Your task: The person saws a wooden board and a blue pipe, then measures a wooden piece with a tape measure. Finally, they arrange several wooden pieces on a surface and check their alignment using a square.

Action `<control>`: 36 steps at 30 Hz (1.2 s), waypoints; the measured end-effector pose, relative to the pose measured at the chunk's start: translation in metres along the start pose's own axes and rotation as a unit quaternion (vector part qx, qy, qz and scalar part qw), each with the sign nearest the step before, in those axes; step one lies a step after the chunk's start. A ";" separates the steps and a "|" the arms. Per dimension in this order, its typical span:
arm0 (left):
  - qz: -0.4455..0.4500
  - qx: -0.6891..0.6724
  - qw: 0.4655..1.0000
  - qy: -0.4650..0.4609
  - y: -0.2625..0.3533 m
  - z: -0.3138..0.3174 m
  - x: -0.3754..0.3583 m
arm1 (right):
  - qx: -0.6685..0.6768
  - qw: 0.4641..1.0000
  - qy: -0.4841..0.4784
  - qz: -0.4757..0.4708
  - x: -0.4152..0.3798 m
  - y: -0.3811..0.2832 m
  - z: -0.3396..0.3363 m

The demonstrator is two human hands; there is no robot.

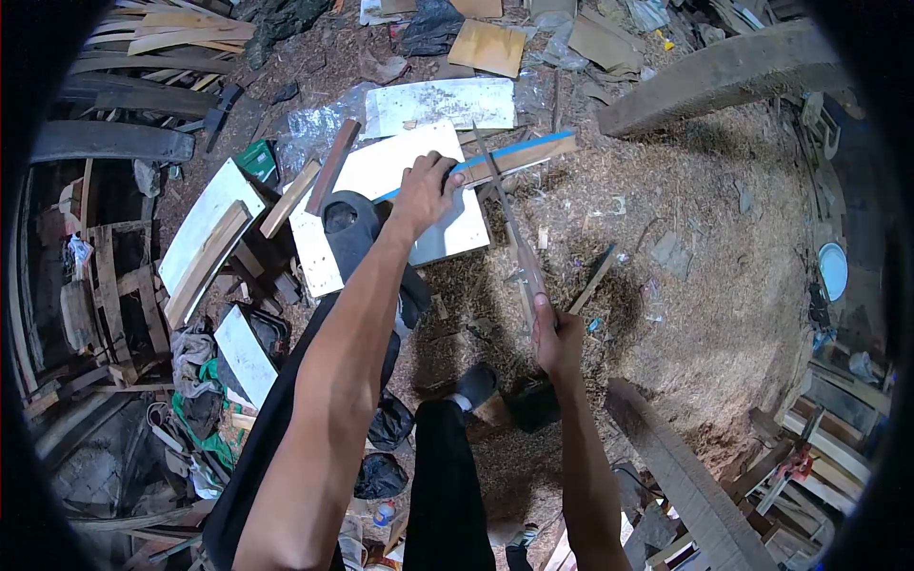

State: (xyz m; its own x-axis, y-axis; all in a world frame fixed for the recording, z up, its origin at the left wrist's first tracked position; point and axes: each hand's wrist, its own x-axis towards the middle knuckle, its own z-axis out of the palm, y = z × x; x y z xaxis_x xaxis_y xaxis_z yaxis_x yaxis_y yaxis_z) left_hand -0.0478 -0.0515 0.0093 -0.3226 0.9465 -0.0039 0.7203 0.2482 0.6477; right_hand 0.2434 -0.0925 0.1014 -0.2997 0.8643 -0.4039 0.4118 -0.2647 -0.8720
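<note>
Right grip (557,335) clasps one saw (502,190); left grip (427,190), closure unclear, touches one blue-edged strip (528,154).

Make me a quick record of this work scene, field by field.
Left grip: on the blue-edged wood strip
Right grip: around the lower end of the saw
Saw position: blade crosses the strip, right of the left grip; cutting depth unclear
Support: white board beneath part of the strip
Also on the board: reddish-brown wood piece
Ground: strewn with sawdust
Upper right: large curved beam
Far right: pale round object
</note>
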 end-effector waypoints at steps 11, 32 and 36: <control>0.016 -0.060 0.996 0.066 0.011 0.010 0.010 | -0.018 0.999 -0.006 -0.037 0.006 -0.013 0.007; -0.143 0.083 0.975 0.146 0.033 0.032 0.037 | -0.070 0.997 -0.016 0.019 -0.019 -0.081 0.011; -0.146 0.064 0.974 0.161 0.029 0.039 0.041 | -0.117 0.991 0.040 0.047 -0.014 -0.106 0.028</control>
State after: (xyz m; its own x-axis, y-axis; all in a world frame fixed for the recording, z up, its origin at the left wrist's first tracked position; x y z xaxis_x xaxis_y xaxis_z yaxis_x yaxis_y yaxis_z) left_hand -0.0160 0.0024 -0.0013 -0.6863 0.7231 0.0786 0.6327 0.5402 0.5549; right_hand 0.1799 -0.0890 0.1915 -0.1858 0.8742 -0.4486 0.6257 -0.2468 -0.7400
